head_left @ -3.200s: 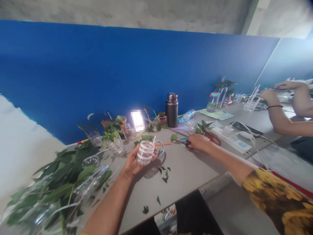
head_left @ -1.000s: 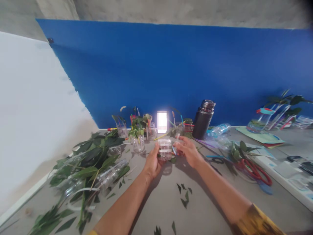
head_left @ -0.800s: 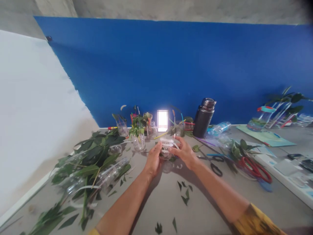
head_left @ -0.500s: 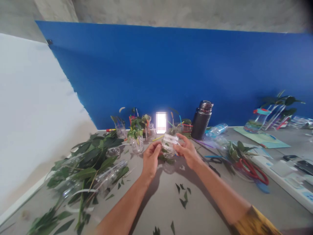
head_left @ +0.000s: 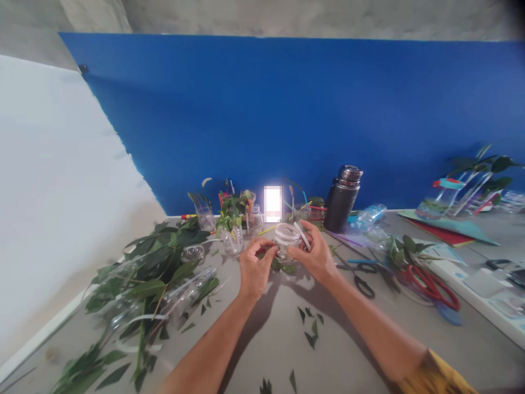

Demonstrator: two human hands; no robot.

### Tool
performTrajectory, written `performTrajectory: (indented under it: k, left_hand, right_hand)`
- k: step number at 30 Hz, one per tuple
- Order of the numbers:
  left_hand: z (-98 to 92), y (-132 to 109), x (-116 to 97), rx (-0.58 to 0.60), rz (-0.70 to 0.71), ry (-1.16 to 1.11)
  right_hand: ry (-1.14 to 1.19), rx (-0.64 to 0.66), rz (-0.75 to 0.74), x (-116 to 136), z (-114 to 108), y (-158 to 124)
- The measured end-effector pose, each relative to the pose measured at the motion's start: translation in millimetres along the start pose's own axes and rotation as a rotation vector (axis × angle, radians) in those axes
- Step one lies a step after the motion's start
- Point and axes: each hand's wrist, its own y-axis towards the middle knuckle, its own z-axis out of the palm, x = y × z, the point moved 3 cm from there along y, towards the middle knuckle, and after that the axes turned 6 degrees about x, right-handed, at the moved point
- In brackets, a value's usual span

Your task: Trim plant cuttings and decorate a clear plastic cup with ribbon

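My left hand (head_left: 253, 268) and my right hand (head_left: 314, 253) meet over the middle of the grey table (head_left: 361, 334), both with fingers curled. Between them is a small clear plastic cup (head_left: 286, 239) ringed with white strips, tilted so its open mouth shows. My right hand's fingers hold the cup's right side. My left hand pinches at green leaves (head_left: 280, 265) just under the cup. A white strip sticks up by my right thumb.
A pile of leafy branches and clear bottles (head_left: 156, 279) lies at left. Small jars with plants (head_left: 232, 230), a dark flask (head_left: 342, 198) and a lying water bottle (head_left: 367, 215) line the blue wall. Black scissors (head_left: 361, 276) and red scissors (head_left: 430, 284) lie at right. Leaf scraps (head_left: 309, 323) dot the table.
My right hand left the scissors at right and came to the cup. The cup tilted, and my left hand shifted from its side to the leaves beneath it. The view swung left.
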Motion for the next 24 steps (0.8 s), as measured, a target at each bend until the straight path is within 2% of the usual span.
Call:
performTrajectory:
  k: [6,10,13,19,24]
  left_hand:
    - [6.5,-4.3,-3.0,0.041,0.084,0.081]
    - [10.2,-9.9,-7.4,0.039,0.157,0.125]
    - [11.8,-11.0,-6.3,0.096,0.108,0.151]
    - [15.8,-9.4,13.1,0.293,-0.134,0.102]
    - [15.3,-8.6,16.3,0.258,-0.078,0.062]
  right_hand:
    - [-0.049,-0.003,0.01,5.9,2.1,-1.3]
    - [-0.047,-0.111,0.034,3.4,-4.8,3.5]
    - [0.015,-0.122,0.059,-2.9,-13.6,9.9]
    - [0.306,-0.04,0.102,-10.0,-19.5,16.9]
    - [0.466,-0.002,0.113,-5.8,-16.2,16.3]
